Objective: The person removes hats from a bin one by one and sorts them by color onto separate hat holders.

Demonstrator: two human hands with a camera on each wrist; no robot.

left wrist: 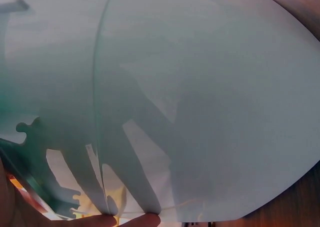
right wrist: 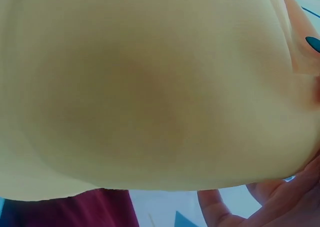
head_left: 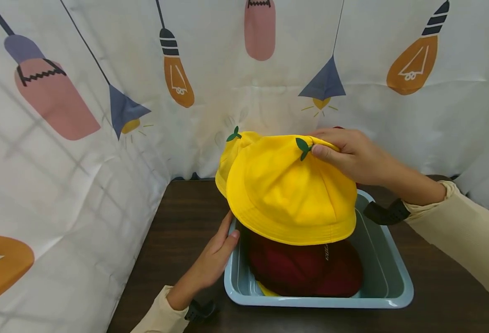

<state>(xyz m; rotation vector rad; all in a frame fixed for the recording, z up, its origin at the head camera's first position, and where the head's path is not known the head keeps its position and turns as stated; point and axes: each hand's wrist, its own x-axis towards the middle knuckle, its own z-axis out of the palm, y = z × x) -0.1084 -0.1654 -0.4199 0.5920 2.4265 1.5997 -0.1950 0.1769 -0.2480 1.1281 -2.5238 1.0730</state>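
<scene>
My right hand (head_left: pixel 352 155) grips a yellow hat (head_left: pixel 286 194) by its crown, the thumb beside a green leaf tab. The hat hangs tilted over a light blue basin (head_left: pixel 319 303) and fills most of the right wrist view. Behind it, partly hidden, shows a second yellow hat (head_left: pixel 223 171) with its own leaf. My left hand (head_left: pixel 211 259) holds the basin's left side, thumb at the rim. In the left wrist view, fingertips touch the basin's outer wall (left wrist: pixel 210 112). A dark red cap (head_left: pixel 302 270) with pale lettering lies inside the basin.
A yellow edge (head_left: pixel 267 289) peeks out under the red cap. The basin stands on a dark wood table (head_left: pixel 182 222). White curtain cloth (head_left: pixel 211 55) printed with lamps and bulbs hangs behind and at the left. A bit of red shows behind my right hand.
</scene>
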